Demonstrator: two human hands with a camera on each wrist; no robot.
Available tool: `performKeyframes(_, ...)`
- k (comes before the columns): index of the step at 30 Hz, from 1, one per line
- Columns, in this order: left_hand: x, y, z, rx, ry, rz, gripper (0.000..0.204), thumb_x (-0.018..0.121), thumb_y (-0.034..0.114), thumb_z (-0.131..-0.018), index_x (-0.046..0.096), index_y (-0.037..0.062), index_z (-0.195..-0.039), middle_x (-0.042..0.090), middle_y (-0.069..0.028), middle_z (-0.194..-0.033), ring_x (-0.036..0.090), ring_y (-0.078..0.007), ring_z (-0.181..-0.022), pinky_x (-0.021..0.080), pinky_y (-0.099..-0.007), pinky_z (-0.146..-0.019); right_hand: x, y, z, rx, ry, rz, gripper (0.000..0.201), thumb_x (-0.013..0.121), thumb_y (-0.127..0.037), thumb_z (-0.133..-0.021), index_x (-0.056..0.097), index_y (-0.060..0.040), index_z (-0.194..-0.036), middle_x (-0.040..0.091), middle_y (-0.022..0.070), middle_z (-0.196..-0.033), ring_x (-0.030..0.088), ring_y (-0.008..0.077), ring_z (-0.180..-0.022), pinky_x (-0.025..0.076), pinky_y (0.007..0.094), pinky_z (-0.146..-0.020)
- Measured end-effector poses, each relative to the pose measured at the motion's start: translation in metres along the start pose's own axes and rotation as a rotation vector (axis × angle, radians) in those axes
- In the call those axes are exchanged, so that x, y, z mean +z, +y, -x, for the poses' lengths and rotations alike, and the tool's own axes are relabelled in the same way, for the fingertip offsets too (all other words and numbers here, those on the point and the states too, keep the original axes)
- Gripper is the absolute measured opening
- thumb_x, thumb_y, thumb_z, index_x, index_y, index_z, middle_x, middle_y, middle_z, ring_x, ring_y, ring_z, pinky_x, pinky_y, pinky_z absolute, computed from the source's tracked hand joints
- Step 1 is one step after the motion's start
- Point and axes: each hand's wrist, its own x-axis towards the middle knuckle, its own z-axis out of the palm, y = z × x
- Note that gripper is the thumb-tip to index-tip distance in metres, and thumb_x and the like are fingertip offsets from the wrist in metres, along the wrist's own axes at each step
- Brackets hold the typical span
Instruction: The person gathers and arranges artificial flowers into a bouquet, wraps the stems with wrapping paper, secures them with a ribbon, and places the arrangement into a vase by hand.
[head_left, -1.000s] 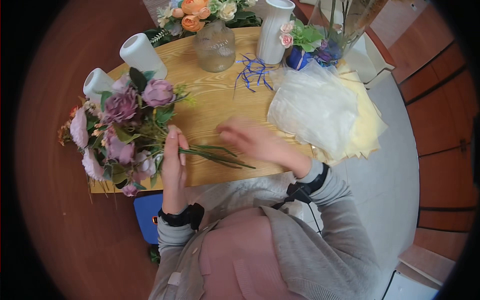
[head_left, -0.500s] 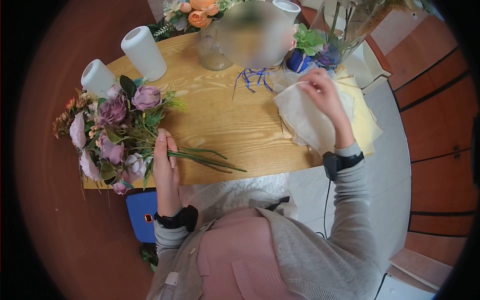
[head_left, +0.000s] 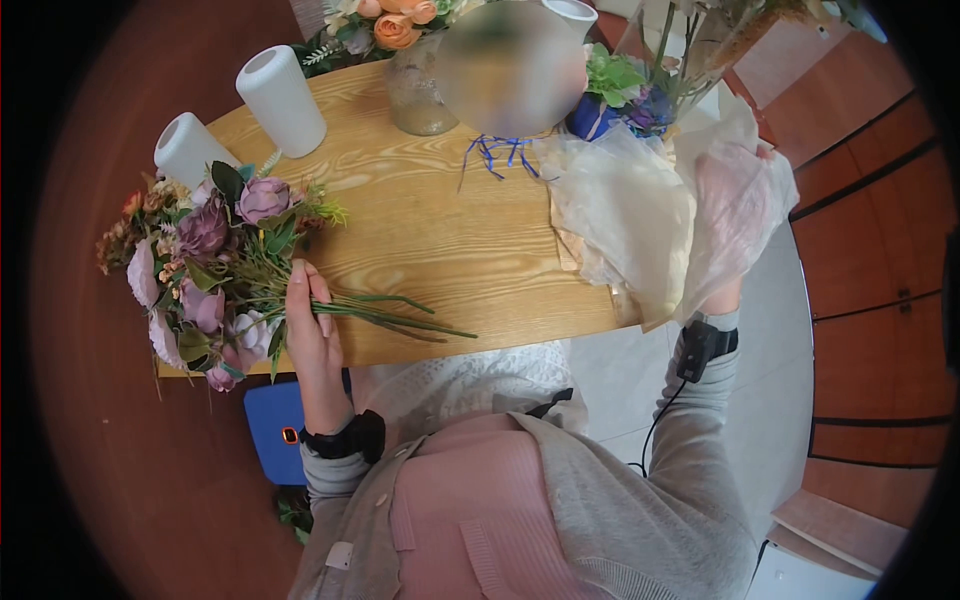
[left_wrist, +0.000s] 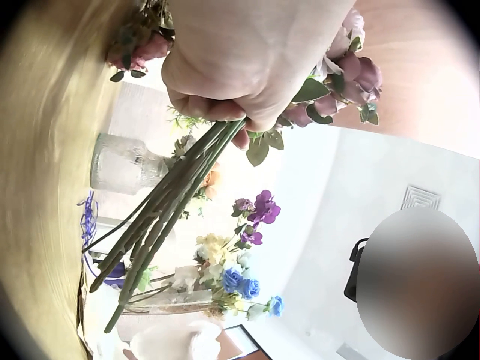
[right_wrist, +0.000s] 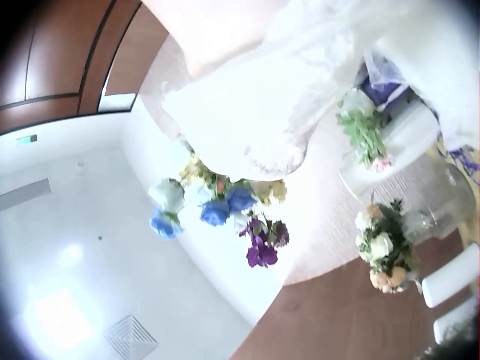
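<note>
My left hand (head_left: 315,325) grips the green stems (head_left: 385,312) of a mauve and pink bouquet (head_left: 205,230), whose blooms lie over the table's left end. In the left wrist view, the curled fingers of the left hand (left_wrist: 247,60) close round the stem bundle (left_wrist: 169,202). A thin white sheet (head_left: 718,255) drapes over my right hand (head_left: 742,195), which shows faintly through it and holds it up at the table's right. The right wrist view shows this sheet (right_wrist: 247,112) covering the fingers. Beside it lie more white and cream sheets (head_left: 610,195).
Two white ribbed vases (head_left: 283,100) stand at the back left of the wooden table (head_left: 450,240). A glass vase (head_left: 420,95), blue ribbons (head_left: 500,155) and a small blue pot (head_left: 590,118) are along the back. A clear vase of tall flowers (head_left: 675,60) stands at the back right.
My right hand has gone from near the stems to the sheets, then further right, with a white sheet now raised over it. The left hand and bouquet have shifted slightly left in view.
</note>
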Motion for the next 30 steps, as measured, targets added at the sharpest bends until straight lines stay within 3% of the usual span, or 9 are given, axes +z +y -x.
performKeyframes(1, 0.0, 0.001, 0.0, 0.014, 0.001, 0.002, 0.021, 0.046, 0.026, -0.098, 0.049, 0.0062, -0.096, 0.045, 0.0015, -0.065, 0.026, -0.0028, -0.043, 0.02, -0.0188, -0.04, 0.011, 0.003, -0.002, 0.008, -0.002, -0.011, 0.031, 0.048, -0.016, -0.095, 0.042, -0.011, -0.125, 0.049, 0.0083, -0.118, 0.05, 0.0213, -0.11, 0.04, 0.0336, -0.1)
performKeyframes(3, 0.001, 0.001, -0.002, 0.032, 0.013, 0.001, 0.02, 0.046, 0.026, -0.098, 0.049, 0.0062, -0.096, 0.044, 0.0017, -0.065, 0.026, -0.0027, -0.043, 0.02, -0.0188, -0.04, 0.038, 0.016, -0.004, 0.326, -0.309, -0.977, 0.03, 0.049, -0.014, -0.094, 0.045, -0.0096, -0.123, 0.052, 0.0063, -0.112, 0.052, 0.0191, -0.106, 0.042, 0.03, -0.097)
performKeyframes(11, 0.005, -0.001, -0.002, 0.093, 0.151, -0.088, 0.017, 0.047, 0.023, -0.097, 0.048, 0.0069, -0.094, 0.04, 0.0035, -0.058, 0.026, -0.0023, -0.037, 0.021, -0.0182, -0.035, 0.179, 0.108, 0.056, 0.778, -0.445, -0.33, 0.01, 0.062, -0.007, -0.086, 0.063, -0.007, -0.097, 0.059, -0.0027, -0.091, 0.057, 0.0095, -0.085, 0.047, 0.0229, -0.073)
performKeyframes(14, 0.006, 0.001, -0.001, 0.121, 0.224, -0.135, 0.017, 0.046, 0.023, -0.097, 0.048, 0.0072, -0.094, 0.039, 0.004, -0.057, 0.026, -0.002, -0.037, 0.021, -0.0173, -0.034, 0.193, 0.176, 0.099, 0.757, -0.627, -0.216, 0.01, 0.062, -0.008, -0.087, 0.063, -0.006, -0.097, 0.058, -0.0014, -0.088, 0.056, 0.0086, -0.079, 0.046, 0.0235, -0.067)
performKeyframes(17, 0.004, 0.001, 0.0, 0.162, 0.275, -0.179, 0.017, 0.045, 0.023, -0.098, 0.048, 0.0068, -0.095, 0.039, 0.0039, -0.058, 0.027, -0.0018, -0.037, 0.022, -0.0169, -0.034, 0.2, 0.212, 0.128, 0.53, -0.787, -0.087, 0.014, 0.064, -0.011, -0.085, 0.063, -0.0058, -0.098, 0.058, 0.003, -0.088, 0.056, 0.0111, -0.078, 0.046, 0.0244, -0.068)
performKeyframes(19, 0.001, 0.002, 0.0, 0.163, 0.277, -0.171, 0.017, 0.044, 0.023, -0.098, 0.047, 0.0064, -0.095, 0.039, 0.0039, -0.058, 0.027, -0.0018, -0.037, 0.022, -0.0169, -0.034, 0.199, 0.214, 0.139, 0.393, -0.958, 0.153, 0.023, 0.066, -0.011, -0.081, 0.061, -0.0057, -0.103, 0.057, 0.0096, -0.096, 0.057, 0.0203, -0.082, 0.047, 0.0293, -0.072)
performKeyframes(22, -0.003, 0.002, 0.0, 0.177, 0.259, -0.155, 0.018, 0.044, 0.023, -0.098, 0.047, 0.0059, -0.095, 0.04, 0.0038, -0.058, 0.027, -0.0018, -0.037, 0.022, -0.017, -0.034, 0.193, 0.207, 0.141, 0.141, -0.988, 0.122, 0.034, 0.067, -0.01, -0.077, 0.058, -0.0056, -0.109, 0.054, 0.0142, -0.105, 0.055, 0.0303, -0.093, 0.046, 0.0341, -0.08)
performKeyframes(26, -0.004, 0.001, -0.001, 0.198, 0.237, -0.136, 0.017, 0.044, 0.023, -0.098, 0.047, 0.0059, -0.095, 0.041, 0.0036, -0.059, 0.028, -0.0021, -0.037, 0.023, -0.0171, -0.034, 0.166, 0.185, 0.137, 0.156, -0.951, 0.183, 0.04, 0.067, -0.01, -0.076, 0.055, -0.0046, -0.113, 0.052, 0.0166, -0.11, 0.053, 0.0339, -0.102, 0.045, 0.035, -0.084)
performKeyframes(30, -0.006, 0.0, -0.006, 0.232, 0.278, -0.15, 0.016, 0.045, 0.022, -0.098, 0.047, 0.0061, -0.095, 0.041, 0.0037, -0.059, 0.028, -0.0021, -0.037, 0.023, -0.0169, -0.034, 0.127, 0.188, 0.147, 0.098, -0.91, 0.548, 0.048, 0.067, -0.02, -0.079, 0.052, -0.0062, -0.122, 0.048, 0.0172, -0.124, 0.047, 0.0351, -0.115, 0.037, 0.0435, -0.095)
